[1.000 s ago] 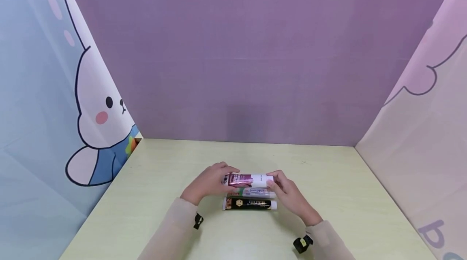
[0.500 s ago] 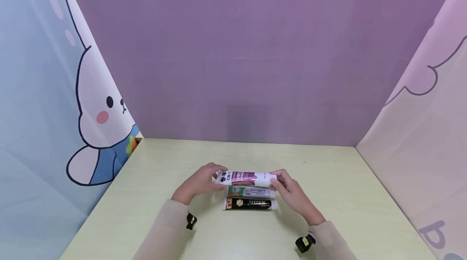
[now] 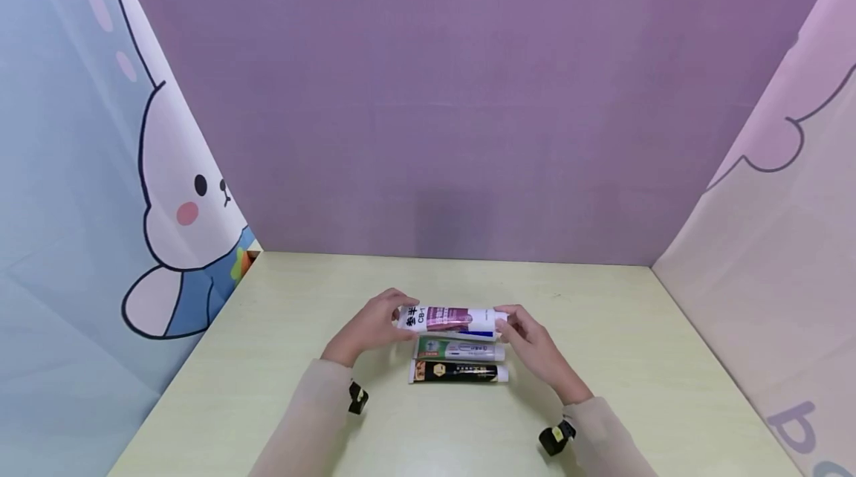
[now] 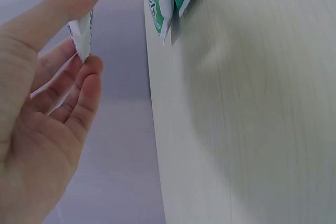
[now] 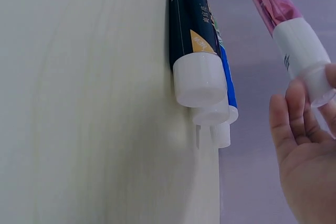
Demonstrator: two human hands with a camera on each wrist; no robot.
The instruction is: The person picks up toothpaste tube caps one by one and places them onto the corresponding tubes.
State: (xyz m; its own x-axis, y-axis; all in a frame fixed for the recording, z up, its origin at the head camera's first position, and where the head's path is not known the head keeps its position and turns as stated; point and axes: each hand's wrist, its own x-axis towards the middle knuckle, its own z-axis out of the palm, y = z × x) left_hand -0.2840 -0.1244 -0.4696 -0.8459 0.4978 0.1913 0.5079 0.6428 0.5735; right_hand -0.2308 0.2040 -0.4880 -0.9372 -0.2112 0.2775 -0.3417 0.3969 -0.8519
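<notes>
A white and magenta toothpaste tube is held level above the table by both hands. At its flat crimped end, my left hand pinches it between thumb and fingers. The right hand grips the white cap end; in the right wrist view the tube hangs clear of the others. Below lie a black toothpaste tube nearest me, a green and silver one behind it, and a white and blue one farther back, mostly hidden by the held tube. Their caps point right.
The pale wooden table ends at a purple backdrop. A blue cartoon-printed cloth hangs on the left and a pink and cream one on the right. Black wrist cameras sit at both cuffs.
The left hand slid left to the tube's crimped end, then came back slightly right. The held tube has moved a little away from me, and part of the white and blue tube now shows.
</notes>
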